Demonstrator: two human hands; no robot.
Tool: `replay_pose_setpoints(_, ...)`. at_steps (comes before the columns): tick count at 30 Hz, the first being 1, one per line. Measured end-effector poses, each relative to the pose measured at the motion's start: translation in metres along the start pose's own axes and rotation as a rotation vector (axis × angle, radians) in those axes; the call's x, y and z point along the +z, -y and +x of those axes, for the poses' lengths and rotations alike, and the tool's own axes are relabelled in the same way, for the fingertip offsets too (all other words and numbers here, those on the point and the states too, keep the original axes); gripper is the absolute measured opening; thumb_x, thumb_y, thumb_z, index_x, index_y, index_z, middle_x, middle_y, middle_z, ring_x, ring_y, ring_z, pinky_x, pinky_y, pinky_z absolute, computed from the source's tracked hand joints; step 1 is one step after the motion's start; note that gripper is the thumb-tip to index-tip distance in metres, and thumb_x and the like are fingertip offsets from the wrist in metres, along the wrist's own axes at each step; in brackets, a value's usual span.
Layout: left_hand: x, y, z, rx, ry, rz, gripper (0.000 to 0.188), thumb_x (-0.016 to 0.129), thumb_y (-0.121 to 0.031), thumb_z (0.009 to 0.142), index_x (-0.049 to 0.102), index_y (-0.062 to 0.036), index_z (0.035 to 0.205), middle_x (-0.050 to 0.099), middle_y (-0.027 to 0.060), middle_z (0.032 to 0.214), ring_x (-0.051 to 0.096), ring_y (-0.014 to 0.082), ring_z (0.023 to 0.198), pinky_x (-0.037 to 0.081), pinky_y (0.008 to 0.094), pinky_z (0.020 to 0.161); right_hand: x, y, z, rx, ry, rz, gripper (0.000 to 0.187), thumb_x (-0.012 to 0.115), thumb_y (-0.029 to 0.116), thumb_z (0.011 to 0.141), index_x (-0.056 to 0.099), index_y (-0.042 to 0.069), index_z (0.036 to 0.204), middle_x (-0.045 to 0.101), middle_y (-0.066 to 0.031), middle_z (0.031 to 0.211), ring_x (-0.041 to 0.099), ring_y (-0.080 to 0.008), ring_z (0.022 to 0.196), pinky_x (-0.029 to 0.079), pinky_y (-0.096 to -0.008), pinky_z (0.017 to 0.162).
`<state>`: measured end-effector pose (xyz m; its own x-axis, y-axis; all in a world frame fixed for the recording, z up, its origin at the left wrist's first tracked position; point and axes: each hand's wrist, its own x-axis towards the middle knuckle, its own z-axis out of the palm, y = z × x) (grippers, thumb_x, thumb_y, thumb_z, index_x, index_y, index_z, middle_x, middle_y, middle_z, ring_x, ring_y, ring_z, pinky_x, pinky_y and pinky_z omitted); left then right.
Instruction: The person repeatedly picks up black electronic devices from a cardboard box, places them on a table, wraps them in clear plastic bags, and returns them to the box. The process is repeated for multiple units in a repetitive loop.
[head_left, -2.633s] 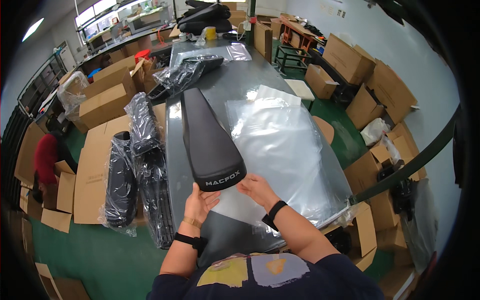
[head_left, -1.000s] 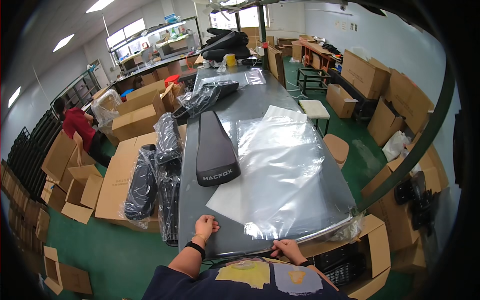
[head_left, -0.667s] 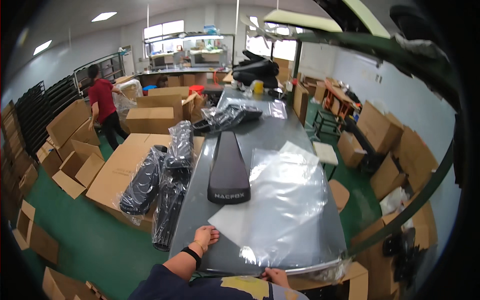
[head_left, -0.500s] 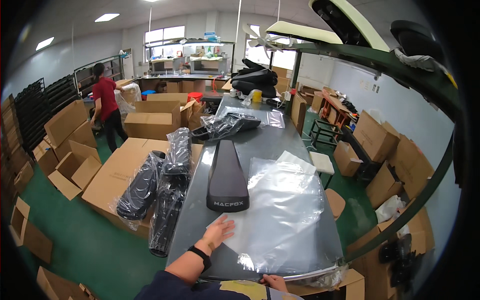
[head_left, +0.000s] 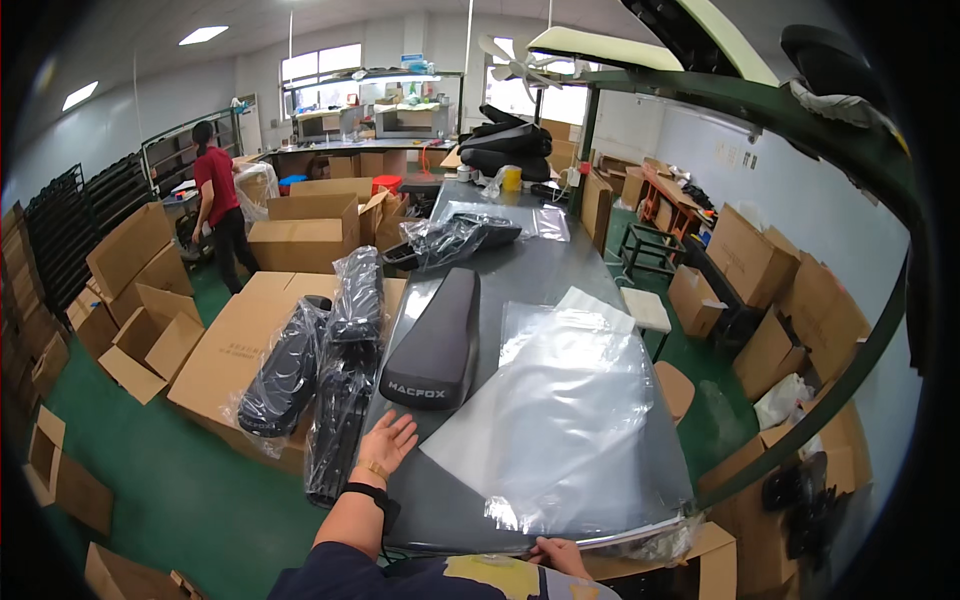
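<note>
A long black bike seat (head_left: 435,345) lies on the grey metal table (head_left: 560,270), its wide end towards me and its narrow end pointing away. Just below that wide end is my left hand (head_left: 388,440), palm partly up, fingers spread and holding nothing. A stack of clear plastic bags (head_left: 575,410) covers the table to the right of the seat, with a whitish sheet (head_left: 465,440) sticking out at its left. At the table's near edge, my right hand (head_left: 560,553) has its fingers curled in; whatever they grip is hidden.
Bagged black seats (head_left: 280,375) rest on a large carton (head_left: 235,340) left of the table. Another bagged seat (head_left: 455,240) lies farther up the table. A co-worker in red (head_left: 215,195) stands at the far left. A green frame (head_left: 840,400) arches over the right side.
The seat has turned, its wide end shifting left and slightly away. My left hand has moved left with it. My right hand has shifted slightly right and up. The co-worker has moved slightly.
</note>
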<state>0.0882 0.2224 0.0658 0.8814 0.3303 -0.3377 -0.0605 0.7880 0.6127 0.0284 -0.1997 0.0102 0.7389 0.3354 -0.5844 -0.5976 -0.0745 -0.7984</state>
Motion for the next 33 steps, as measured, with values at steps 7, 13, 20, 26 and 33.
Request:
replay_pose_setpoints(7, -0.038, 0.007, -0.008, -0.131, -0.14, 0.015, 0.05, 0.046, -0.014, 0.095, 0.028, -0.0034, 0.141, 0.049, 0.0182, 0.13, 0.054, 0.0302, 0.114, 0.046, 0.0456, 0.093, 0.004, 0.006, -0.005, 0.015, -0.006, 0.006, 0.03, 0.058, 0.023, 0.092, 0.061, -0.006, 0.084, 0.067, -0.0154, 0.072, 0.068, -0.0232, 0.067, 0.053, -0.0285, 0.064)
replay_pose_setpoints(13, -0.017, -0.038, 0.034, -0.12, -0.108, 0.015, 0.072, 0.056, -0.044, 0.09, 0.026, 0.0011, 0.138, 0.051, 0.0173, 0.126, 0.055, 0.0324, 0.111, 0.045, 0.0468, 0.094, 0.014, -0.004, -0.001, -0.027, -0.101, 0.06, 0.027, 0.06, 0.022, 0.09, 0.062, -0.004, 0.082, 0.067, -0.0154, 0.071, 0.067, -0.0222, 0.063, 0.053, -0.0288, 0.06)
replay_pose_setpoints(20, 0.055, -0.051, 0.072, -0.218, 0.2, -0.091, 0.071, 0.064, -0.058, 0.076, 0.047, -0.019, 0.132, 0.044, 0.0058, 0.139, 0.037, 0.0311, 0.129, 0.029, 0.0565, 0.103, 0.04, -0.032, -0.017, -0.113, -0.272, -0.259, 0.031, 0.056, 0.032, 0.092, 0.066, 0.002, 0.088, 0.07, -0.0044, 0.079, 0.067, -0.0136, 0.073, 0.051, -0.0257, 0.064)
replay_pose_setpoints(26, 0.064, -0.072, 0.072, -0.113, -0.149, 0.274, 0.084, 0.066, -0.056, 0.076, 0.034, -0.0146, 0.142, 0.028, 0.0142, 0.147, 0.027, 0.0388, 0.132, 0.028, 0.0597, 0.106, 0.066, -0.07, -0.033, -0.146, -0.122, -0.586, 0.03, 0.055, 0.035, 0.086, 0.064, 0.009, 0.099, 0.067, -0.013, 0.089, 0.064, -0.0291, 0.085, 0.048, -0.0374, 0.073)
replay_pose_setpoints(33, 0.011, -0.025, 0.141, 0.176, -0.167, 0.395, 0.085, 0.07, -0.052, 0.073, 0.037, -0.0087, 0.138, 0.042, 0.0192, 0.137, 0.038, 0.0381, 0.125, 0.039, 0.0556, 0.099, 0.085, -0.116, -0.064, -0.137, -0.396, -0.455, 0.027, 0.053, 0.03, 0.089, 0.065, 0.007, 0.099, 0.068, -0.0097, 0.085, 0.065, -0.0254, 0.079, 0.048, -0.0367, 0.069)
